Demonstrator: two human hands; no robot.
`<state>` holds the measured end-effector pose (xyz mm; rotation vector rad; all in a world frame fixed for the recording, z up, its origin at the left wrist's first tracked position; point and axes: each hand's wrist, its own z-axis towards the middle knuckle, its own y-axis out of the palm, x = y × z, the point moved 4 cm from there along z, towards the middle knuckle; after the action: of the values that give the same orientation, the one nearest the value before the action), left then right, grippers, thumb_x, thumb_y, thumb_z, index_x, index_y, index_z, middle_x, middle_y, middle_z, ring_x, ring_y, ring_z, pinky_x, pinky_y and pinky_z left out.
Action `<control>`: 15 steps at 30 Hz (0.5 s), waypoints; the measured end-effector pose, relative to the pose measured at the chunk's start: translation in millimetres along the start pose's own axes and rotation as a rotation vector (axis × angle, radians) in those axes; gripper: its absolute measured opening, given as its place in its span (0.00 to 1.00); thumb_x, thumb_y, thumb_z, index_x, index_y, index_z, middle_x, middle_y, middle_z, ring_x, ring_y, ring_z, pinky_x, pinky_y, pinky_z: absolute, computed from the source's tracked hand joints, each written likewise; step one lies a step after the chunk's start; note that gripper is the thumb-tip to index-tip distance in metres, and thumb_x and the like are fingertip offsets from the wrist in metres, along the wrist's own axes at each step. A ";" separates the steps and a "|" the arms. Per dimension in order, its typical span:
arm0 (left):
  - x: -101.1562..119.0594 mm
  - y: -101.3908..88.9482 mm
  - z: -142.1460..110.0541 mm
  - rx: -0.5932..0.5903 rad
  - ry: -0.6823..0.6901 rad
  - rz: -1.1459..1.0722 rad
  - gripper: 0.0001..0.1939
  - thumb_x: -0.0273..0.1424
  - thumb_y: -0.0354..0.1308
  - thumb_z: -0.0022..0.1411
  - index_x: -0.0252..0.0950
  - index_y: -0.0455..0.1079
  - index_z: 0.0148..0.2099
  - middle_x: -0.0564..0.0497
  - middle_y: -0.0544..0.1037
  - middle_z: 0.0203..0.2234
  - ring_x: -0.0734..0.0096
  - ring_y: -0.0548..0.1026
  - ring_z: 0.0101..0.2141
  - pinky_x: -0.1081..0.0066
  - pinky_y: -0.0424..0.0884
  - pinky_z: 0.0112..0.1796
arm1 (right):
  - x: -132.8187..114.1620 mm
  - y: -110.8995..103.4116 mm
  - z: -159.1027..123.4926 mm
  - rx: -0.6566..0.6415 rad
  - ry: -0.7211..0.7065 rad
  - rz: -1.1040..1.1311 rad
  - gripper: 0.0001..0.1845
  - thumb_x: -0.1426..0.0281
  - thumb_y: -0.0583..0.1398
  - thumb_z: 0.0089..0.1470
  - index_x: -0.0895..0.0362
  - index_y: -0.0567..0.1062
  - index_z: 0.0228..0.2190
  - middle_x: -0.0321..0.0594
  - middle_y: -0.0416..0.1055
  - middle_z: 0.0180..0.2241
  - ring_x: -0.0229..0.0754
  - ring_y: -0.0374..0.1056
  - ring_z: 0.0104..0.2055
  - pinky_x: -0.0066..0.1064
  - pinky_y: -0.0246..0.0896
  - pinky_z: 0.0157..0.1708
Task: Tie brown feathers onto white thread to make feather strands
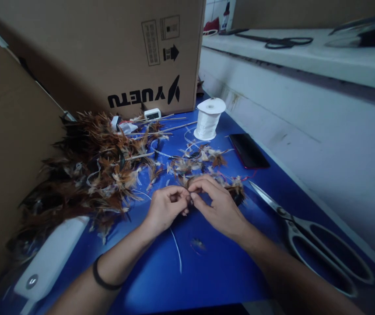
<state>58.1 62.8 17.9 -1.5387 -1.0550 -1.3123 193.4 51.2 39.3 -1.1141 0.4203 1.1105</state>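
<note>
My left hand and my right hand meet over the blue table, fingertips pinched together. What they pinch is small and hidden by the fingers. Brown and cream feathers lie just behind the fingertips, and darker ones show beyond my right hand. A thin white cord emerges below my left hand; whether the hand grips it I cannot tell. A white spool of cord stands upright farther back. Large metal scissors lie partly open to the right of my right hand.
A big heap of brown feathers covers the left side. A white power strip lies at front left, a dark phone at right. A cardboard box blocks the back. Black scissors rest on the white ledge.
</note>
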 end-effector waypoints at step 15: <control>7.8 1.1 -0.3 -0.081 -0.017 -0.192 0.10 0.33 0.61 0.53 0.31 0.69 0.32 0.54 0.72 0.17 0.80 0.68 0.18 0.77 0.65 0.24 | 4.4 -10.7 5.0 -0.040 -0.002 -0.034 0.10 0.80 0.55 0.50 0.54 0.71 0.32 0.38 0.69 0.35 0.40 0.66 0.40 0.36 0.61 0.43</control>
<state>59.8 62.8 25.6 -1.5409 -1.1970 -1.4906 203.4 57.5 43.4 -1.1508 0.3779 1.0941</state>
